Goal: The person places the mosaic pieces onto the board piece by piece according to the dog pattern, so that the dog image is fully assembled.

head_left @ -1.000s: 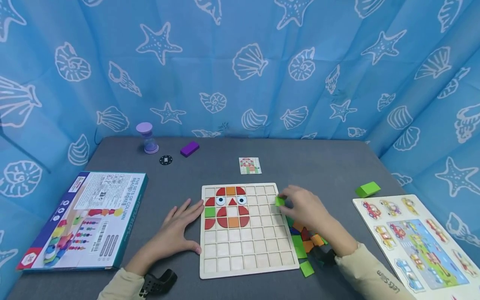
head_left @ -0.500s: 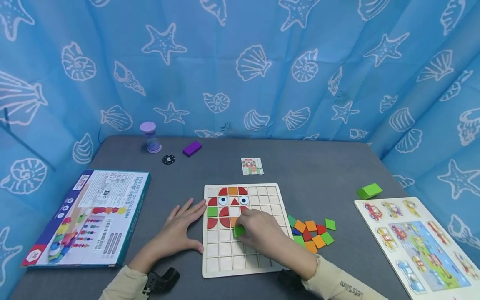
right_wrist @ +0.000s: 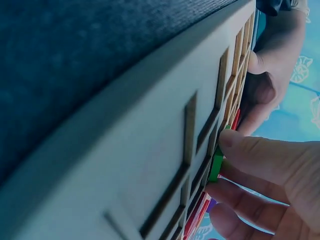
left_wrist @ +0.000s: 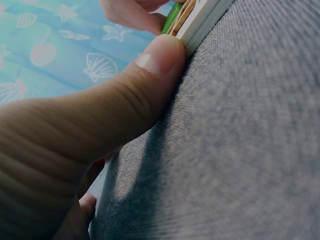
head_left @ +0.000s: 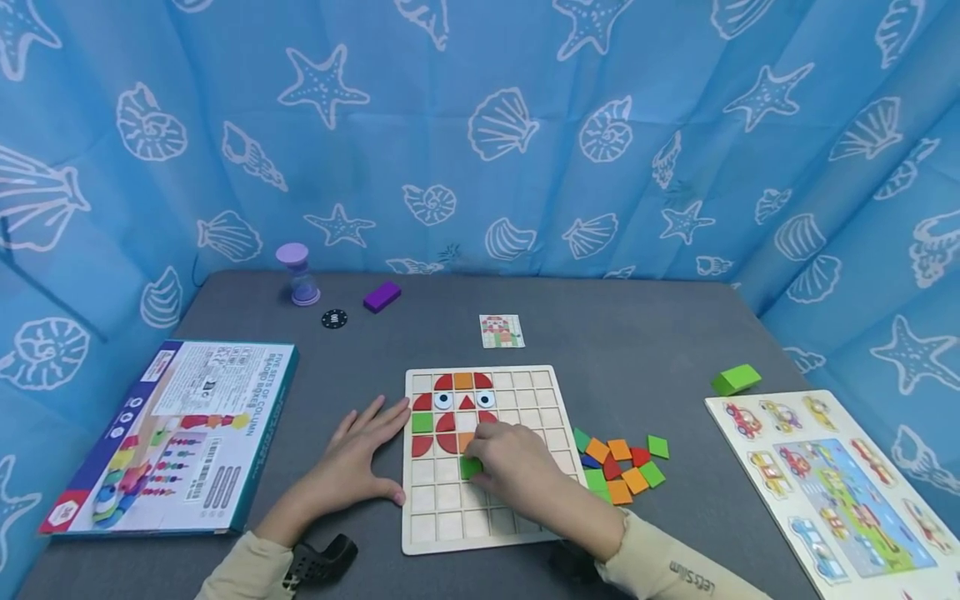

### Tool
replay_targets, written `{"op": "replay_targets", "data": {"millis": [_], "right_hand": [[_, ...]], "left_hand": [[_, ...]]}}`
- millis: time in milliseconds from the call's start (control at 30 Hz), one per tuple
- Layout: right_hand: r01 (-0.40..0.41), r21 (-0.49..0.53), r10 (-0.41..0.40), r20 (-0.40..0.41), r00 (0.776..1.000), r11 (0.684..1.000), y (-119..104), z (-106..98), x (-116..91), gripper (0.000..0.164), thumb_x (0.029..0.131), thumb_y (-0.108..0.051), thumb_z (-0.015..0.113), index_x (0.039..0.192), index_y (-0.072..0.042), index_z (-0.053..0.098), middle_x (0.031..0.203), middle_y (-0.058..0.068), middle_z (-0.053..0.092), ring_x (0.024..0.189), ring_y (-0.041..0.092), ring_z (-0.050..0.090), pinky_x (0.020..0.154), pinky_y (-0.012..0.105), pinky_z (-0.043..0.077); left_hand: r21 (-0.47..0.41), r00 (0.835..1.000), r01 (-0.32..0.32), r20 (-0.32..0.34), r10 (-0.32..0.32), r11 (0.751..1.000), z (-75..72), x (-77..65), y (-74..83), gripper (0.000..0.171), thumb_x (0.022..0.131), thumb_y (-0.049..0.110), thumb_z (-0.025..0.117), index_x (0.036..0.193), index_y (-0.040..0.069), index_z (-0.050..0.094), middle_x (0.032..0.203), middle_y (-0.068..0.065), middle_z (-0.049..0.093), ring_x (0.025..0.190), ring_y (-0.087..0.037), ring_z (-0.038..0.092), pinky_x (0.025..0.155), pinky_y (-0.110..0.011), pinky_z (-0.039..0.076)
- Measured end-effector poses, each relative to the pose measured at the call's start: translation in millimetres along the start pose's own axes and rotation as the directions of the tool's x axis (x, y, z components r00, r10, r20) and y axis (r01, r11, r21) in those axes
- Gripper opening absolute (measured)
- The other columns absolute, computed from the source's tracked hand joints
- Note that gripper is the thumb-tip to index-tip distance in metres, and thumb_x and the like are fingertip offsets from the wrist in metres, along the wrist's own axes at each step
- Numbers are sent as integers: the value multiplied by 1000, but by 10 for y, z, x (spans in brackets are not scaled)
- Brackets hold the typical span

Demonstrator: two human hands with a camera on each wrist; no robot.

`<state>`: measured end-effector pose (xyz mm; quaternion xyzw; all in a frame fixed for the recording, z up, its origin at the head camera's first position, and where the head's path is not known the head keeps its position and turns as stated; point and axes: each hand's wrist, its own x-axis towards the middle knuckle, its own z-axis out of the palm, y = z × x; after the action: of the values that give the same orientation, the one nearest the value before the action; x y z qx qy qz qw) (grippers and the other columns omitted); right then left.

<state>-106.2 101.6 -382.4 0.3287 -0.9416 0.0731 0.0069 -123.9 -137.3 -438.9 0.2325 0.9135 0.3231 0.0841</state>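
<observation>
Green tile (head_left: 470,467): since the frame a second ago it has come, with the right hand (head_left: 517,467), from the board's right edge to mid-grid; the left hand (head_left: 358,458) has stayed put.
Tile's place: at the right hand's fingertips, just on the near side of the orange tile (head_left: 466,442); whether it is fully seated, I can't tell from the head view.
Hands: I see the right one pinching the tile between thumb and fingers; the left one grasps nothing, fingers spread, thumb tip against the board's side.
Tile to cell: I judge everything turns on this. The tile lies left of the right hand, which is nearer and touching it, and well to the right of the left hand. Being square, it has no long axis; its edges need matching to the grid walls.
Wrist views: my right wrist camera shows the tile edge-on, standing proud of the grid; my left shows the thumb's contact and only a green sliver beyond.
Board (head_left: 423,527): between the hands, its filled cells mostly ahead of the tile.
Loose pieces (head_left: 635,480): right of the right hand, on the surface (head_left: 637,350).
Picture card (head_left: 502,332): ahead of both hands.
Box (head_left: 172,442): left of the left hand.
Vehicle puzzle (head_left: 847,500): far right of the right hand.
</observation>
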Motion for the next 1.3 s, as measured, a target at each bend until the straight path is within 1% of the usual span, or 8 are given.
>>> {"op": "replay_targets", "data": {"millis": [133,233,400,533,733,967,1167,1300], "right_hand": [[-22,1,22,-12,1000,1000,41,-32,-42,25,68,-26,76,91,-17,70,81,-7,61,71,7,54,59,22,45],[-102,13,103,-44,994,995,188,-115,-139,25,68,-25,76,91,-18,69,83,-6,62,75,8,57,62,25,47],[-327,14,327,-117,938,945,630,-248,-457,29,66,-20,77,93,-15,69,85,-4,61,72,13,58,54,28,47],[-432,30,433,-68,899,902,919,-300,-745,26,68,-17,75,92,-13,68,86,-2,60,69,14,57,52,28,46],[-421,83,417,69,906,903,1081,-332,-1033,22,72,-18,72,93,-17,68,85,-7,57,67,7,47,56,24,40],[-473,33,472,27,881,881,1329,-333,-1290,29,68,-13,74,96,-13,67,89,-1,57,70,10,49,59,29,44],[-436,43,434,59,899,899,1519,-336,-1428,35,68,-4,72,102,-10,66,91,3,57,79,19,56,63,35,47],[-455,41,452,54,890,890,1586,-310,-1400,33,69,-5,72,101,-8,66,90,4,57,78,20,56,64,37,48]], "left_hand": [[10,1000,13,4,-13,1000,1,1,-9,114,47,62,71,141,18,25,147,6,19,136,-27,5,104,-54,-1],[0,1000,14,5,-14,1000,1,5,-6,114,47,63,70,141,19,25,147,6,19,136,-27,5,104,-54,-1],[-18,1000,7,11,-7,1000,0,11,-2,113,48,62,70,141,20,24,148,7,18,136,-26,4,104,-54,-2],[-17,1000,3,11,-3,1000,-3,11,-3,113,48,62,70,141,20,24,148,7,18,136,-26,4,104,-54,-2],[-12,1000,-3,7,3,1000,-5,3,-4,112,48,62,70,141,20,24,148,7,18,136,-26,4,104,-54,-2],[-14,1000,4,9,-4,1000,-2,9,3,112,49,62,70,142,20,24,148,7,17,136,-27,4,104,-54,-2],[-9,1000,3,9,-3,1000,-4,7,8,112,48,61,71,141,20,24,148,6,18,136,-27,4,104,-54,-2],[-13,1000,1,9,-1,1000,-8,1,12,112,49,60,71,141,19,24,148,6,18,136,-27,5,104,-54,-2]]}}
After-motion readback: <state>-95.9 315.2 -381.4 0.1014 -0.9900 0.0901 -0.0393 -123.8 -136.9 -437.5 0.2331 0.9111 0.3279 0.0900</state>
